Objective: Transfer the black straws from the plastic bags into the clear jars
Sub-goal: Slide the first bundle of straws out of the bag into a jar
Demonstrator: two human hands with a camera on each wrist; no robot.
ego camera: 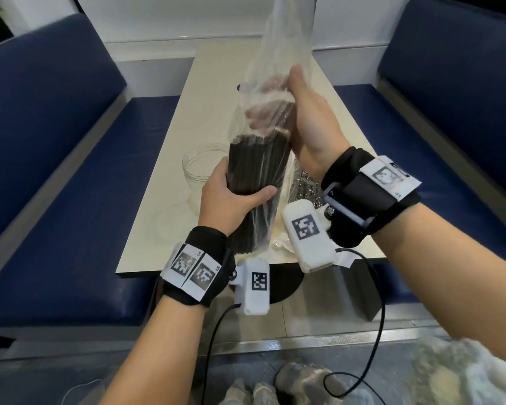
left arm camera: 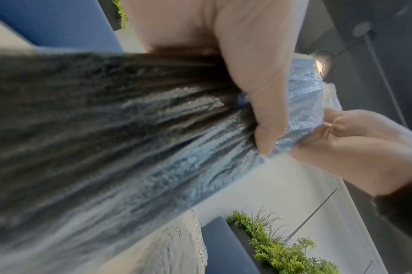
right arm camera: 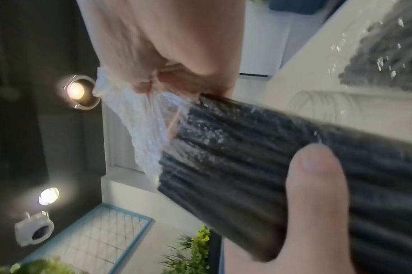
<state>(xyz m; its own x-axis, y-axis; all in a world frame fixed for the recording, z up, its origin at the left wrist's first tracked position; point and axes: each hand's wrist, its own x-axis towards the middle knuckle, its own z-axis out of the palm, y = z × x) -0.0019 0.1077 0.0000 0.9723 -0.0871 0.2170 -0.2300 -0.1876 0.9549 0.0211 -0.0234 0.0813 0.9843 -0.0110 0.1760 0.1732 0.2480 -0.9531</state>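
Nearest me, above table (ego camera: pixel 146 255) front edge: my left hand (ego camera: pixel 228 197) wraps round bagged black straws (ego camera: pixel 254 176), one full bundle, upright. Just beyond, my right hand (ego camera: pixel 310 118) pinches plastic bag (ego camera: pixel 281 48) film at bundle top. Left of bundle on table: one clear jar (ego camera: pixel 199 168), seemingly empty. Second bag (ego camera: pixel 301 185) behind right wrist, contents unclear. I judge transfer not begun.

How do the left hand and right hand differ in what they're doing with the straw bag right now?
The left hand grips low around the bundle of black straws through the plastic bag; the right hand sits higher, at the bag's open top above the straw tips. The left wraps the full bundle; the right's fingers reach inside the bag. Both hold the bag above the table.
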